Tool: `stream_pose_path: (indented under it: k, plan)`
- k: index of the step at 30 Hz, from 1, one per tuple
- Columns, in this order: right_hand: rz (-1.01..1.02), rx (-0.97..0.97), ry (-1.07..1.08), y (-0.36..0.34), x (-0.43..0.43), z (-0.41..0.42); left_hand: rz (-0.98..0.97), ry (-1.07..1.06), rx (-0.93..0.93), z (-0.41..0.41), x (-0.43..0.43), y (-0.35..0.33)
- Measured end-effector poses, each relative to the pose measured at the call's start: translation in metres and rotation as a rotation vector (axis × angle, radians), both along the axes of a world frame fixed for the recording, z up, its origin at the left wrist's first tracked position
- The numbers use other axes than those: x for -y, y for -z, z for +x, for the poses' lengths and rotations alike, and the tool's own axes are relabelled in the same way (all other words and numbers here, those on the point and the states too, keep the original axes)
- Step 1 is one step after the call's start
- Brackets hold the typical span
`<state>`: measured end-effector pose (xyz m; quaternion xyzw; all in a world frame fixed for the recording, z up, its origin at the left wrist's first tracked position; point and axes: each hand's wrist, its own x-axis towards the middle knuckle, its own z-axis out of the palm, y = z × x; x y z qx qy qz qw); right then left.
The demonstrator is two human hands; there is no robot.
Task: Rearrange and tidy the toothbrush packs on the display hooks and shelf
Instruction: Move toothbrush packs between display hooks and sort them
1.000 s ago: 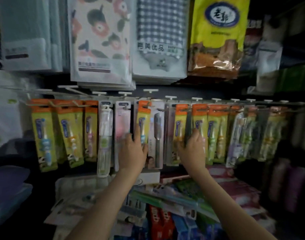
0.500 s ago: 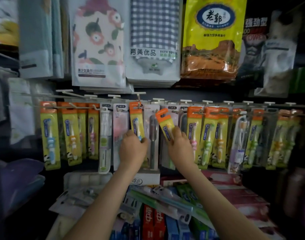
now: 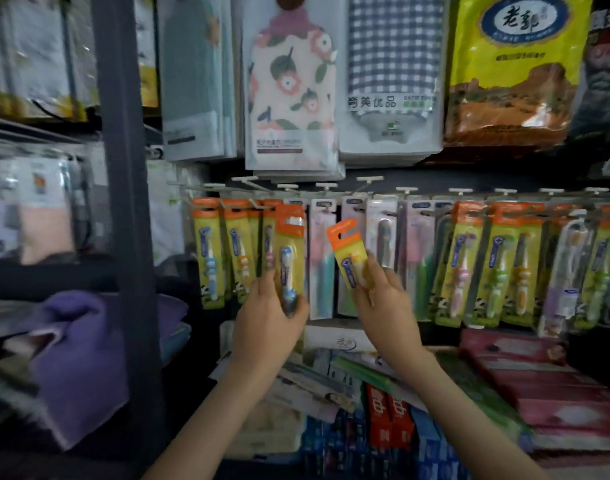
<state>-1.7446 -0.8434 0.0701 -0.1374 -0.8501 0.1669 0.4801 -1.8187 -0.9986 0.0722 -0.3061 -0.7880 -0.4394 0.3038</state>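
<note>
Since both seem bound for the matching group, the left pack (image 3: pixel 289 258) stands upright just before the yellow row (image 3: pixel 223 251), a blue brush showing through its blister, its lower end pinched by the curled fingers and thumb of the left hand (image 3: pixel 265 323). The right pack (image 3: pixel 348 254) tilts leftward, its orange slot clear of the hooks (image 3: pixel 365 180), gripped low by the right hand (image 3: pixel 383 306). Boxes (image 3: pixel 388 424) lie jumbled below.

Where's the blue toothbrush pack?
The blue-brush pack is centre-left in the head view, upright in the left hand, beside the tilted pack in the right hand.
</note>
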Motion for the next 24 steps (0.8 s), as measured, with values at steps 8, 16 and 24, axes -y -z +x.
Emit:
stream_pose_path:
  k: [8, 16, 24]
  plan:
    - [0.112, 0.138, -0.044, -0.013, 0.071, -0.088, 0.138, -0.041, -0.082, -0.050, 0.091, -0.014]
    - [0.149, 0.136, 0.179, -0.022, 0.085, -0.126, 0.221, 0.054, -0.109, -0.073, 0.115, -0.020]
    - [-0.091, 0.174, 0.186, -0.038, 0.082, -0.155, 0.053, -0.030, -0.158, -0.078, 0.114, -0.019]
